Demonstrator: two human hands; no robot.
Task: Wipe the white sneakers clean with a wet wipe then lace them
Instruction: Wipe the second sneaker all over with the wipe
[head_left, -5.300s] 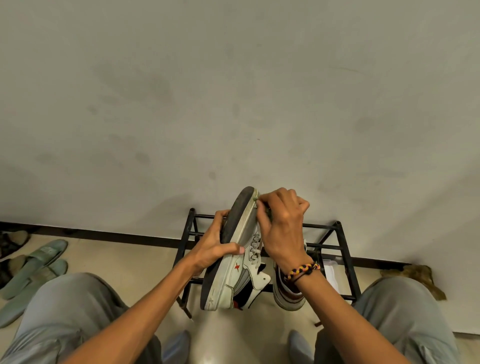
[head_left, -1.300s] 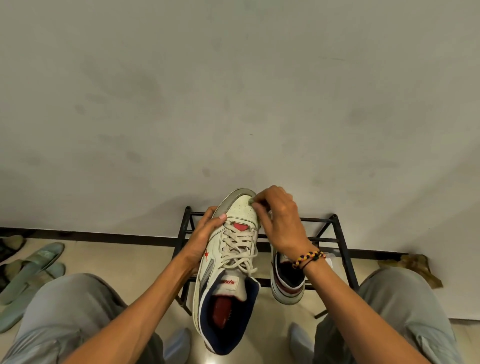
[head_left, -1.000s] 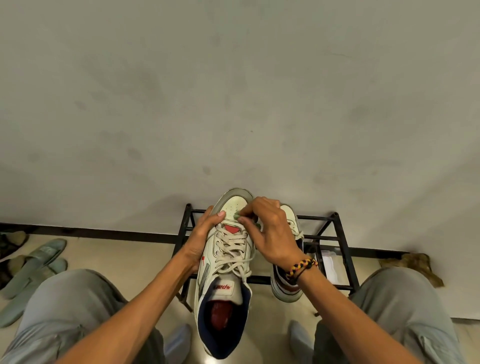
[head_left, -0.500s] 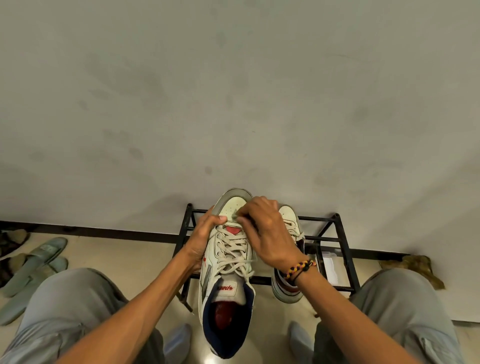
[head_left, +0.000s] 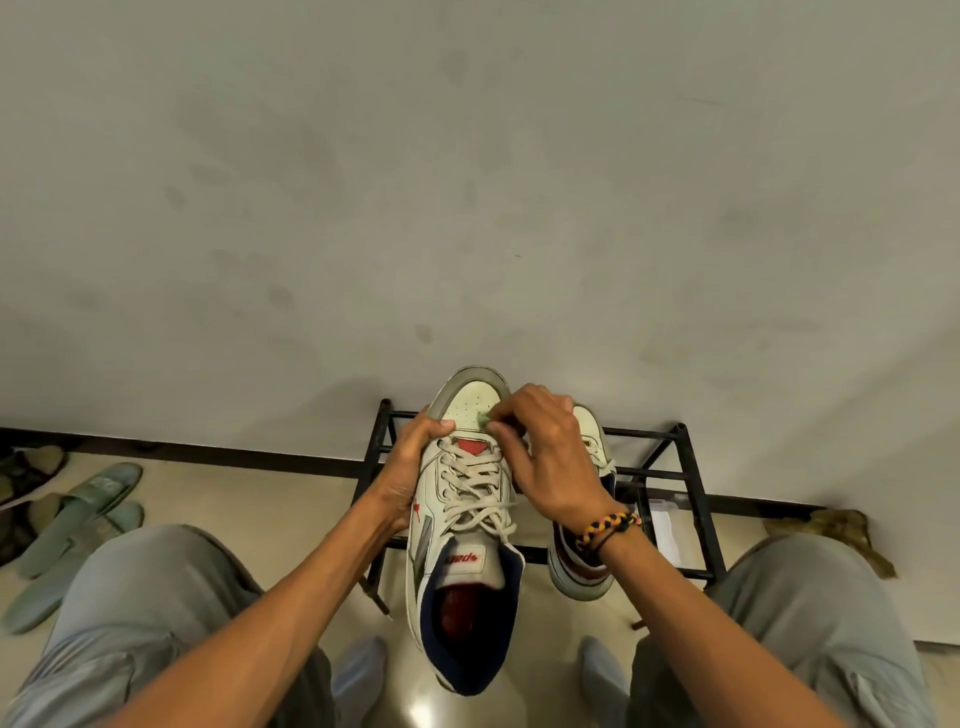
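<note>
The held sneaker (head_left: 462, 519) is up off the floor, in front of the black shoe rack (head_left: 691, 499) and between the person's knees. Its long axis runs away from the person: toe toward the wall and the rack, heel opening toward the camera. The upper faces up, laces (head_left: 475, 491) threaded and crossed, tongue label and red insole visible.

The left hand (head_left: 410, 467) grips the sneaker's left flank just behind the toe, thumb curled onto the top edge by the first lace row, fingers wrapped underneath and out of sight.

The right hand (head_left: 545, 457) is clenched over a small pale green wad, the wet wipe (head_left: 485, 418), pinched at the fingertips and pressed on the toe cap at its right side. A braided yellow, black and red bracelet (head_left: 605, 530) sits on that wrist.

The second sneaker (head_left: 582, 561) rests on the rack, just right of the held one and largely hidden behind the right hand; toe toward the wall, heel toward the person, long axis roughly parallel to the held sneaker.

Well left of the rack, green slippers (head_left: 78, 514) lie on the floor near the wall. Right of the rack, a brown crumpled item (head_left: 841, 530) lies at the wall's foot; what it is cannot be told
</note>
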